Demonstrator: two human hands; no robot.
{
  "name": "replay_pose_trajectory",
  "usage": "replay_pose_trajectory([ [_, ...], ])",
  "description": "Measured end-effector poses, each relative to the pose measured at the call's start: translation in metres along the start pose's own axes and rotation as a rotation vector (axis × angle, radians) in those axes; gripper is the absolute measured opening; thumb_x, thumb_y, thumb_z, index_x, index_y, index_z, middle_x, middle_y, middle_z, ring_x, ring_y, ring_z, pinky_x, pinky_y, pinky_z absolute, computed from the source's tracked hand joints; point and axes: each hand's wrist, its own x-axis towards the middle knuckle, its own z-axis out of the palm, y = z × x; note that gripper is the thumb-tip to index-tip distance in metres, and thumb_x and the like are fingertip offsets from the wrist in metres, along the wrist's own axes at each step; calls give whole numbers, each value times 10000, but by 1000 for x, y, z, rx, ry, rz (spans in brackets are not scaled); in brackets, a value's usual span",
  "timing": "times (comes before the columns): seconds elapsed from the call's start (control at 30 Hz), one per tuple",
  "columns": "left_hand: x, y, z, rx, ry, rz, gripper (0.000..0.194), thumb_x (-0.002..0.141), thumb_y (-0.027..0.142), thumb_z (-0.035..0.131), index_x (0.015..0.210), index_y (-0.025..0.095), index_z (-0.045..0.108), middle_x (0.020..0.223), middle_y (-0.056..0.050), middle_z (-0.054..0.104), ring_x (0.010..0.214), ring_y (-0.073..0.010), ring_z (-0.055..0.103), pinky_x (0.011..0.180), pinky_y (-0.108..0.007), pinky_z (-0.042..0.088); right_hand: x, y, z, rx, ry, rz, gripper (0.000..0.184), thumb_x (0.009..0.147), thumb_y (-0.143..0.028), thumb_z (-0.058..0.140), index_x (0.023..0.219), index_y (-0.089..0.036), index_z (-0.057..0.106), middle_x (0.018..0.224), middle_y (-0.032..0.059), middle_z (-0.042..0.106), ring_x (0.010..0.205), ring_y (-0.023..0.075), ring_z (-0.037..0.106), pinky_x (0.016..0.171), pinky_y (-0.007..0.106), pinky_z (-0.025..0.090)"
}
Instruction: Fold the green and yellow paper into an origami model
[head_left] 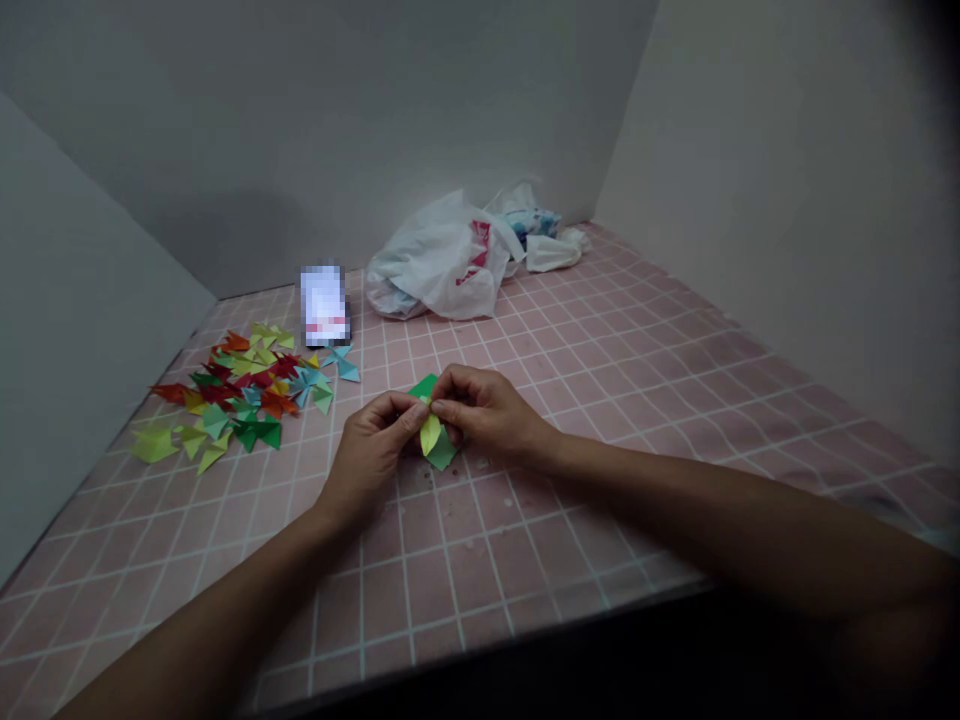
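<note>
My left hand and my right hand meet near the middle of the table, fingertips pinched together. Between them is a small yellow folded paper, gripped from both sides at its upper end. Green paper shows just below and behind it, and a darker green piece shows above the fingers. Whether these green pieces are held or lie on the table I cannot tell. To the left of my left hand lies a pile of folded paper pieces in red, orange, yellow, green and light blue.
A lit phone, its screen blurred, stands behind the paper pile. Crumpled white plastic bags rest against the back wall. Pink cloth with a white grid covers the table, which has walls on three sides and its front edge near me.
</note>
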Motion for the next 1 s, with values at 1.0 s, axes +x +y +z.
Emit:
replay_pose_trajectory([
  [1.0, -2, 14, 1, 373, 14, 211, 203, 792, 351, 735, 726, 167, 684, 693, 1, 614, 641, -124, 529, 599, -239, 419, -1, -4, -4, 35, -73, 33, 185, 959, -188, 457, 788, -187, 530, 544, -49, 547, 487, 110, 557, 514, 237, 454],
])
